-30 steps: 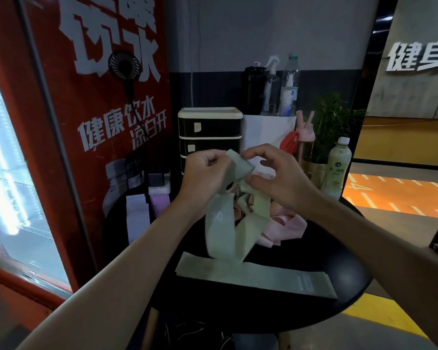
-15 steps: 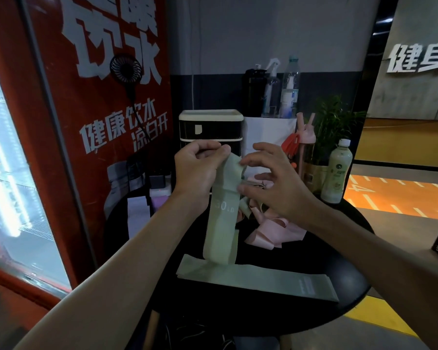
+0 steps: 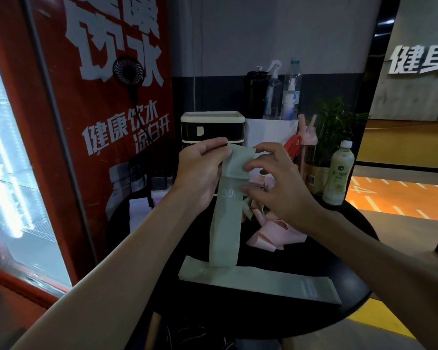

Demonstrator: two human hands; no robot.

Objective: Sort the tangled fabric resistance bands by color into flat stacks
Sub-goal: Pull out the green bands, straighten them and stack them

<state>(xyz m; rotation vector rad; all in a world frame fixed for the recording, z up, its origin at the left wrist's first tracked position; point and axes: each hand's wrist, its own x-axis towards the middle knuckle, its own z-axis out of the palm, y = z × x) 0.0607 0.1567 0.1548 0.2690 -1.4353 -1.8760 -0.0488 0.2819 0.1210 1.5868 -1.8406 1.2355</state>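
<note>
A pale green band [image 3: 225, 223] hangs straight down above the round black table [image 3: 301, 322]. My left hand [image 3: 200, 173] grips its top end from the left. My right hand [image 3: 276, 185] pinches the same top end from the right, fingers curled over the folded edge. The band's lower end touches a flat green band [image 3: 263, 281] lying across the table's front. Behind my right hand sits a tangle of pink bands [image 3: 271, 231]. At the table's far left lie a white band [image 3: 137, 208] and a lilac band [image 3: 159, 198], both partly hidden by my left arm.
A red drinks fridge [image 3: 99, 122] stands close on the left. Behind the table are a black and cream drawer box [image 3: 213, 127], a white bag, bottles and a plant. A pale green bottle [image 3: 339, 173] stands at the table's far right edge.
The green band has come free of the pink tangle and now hangs untwisted. Both hands have risen slightly and closed in on its top end.
</note>
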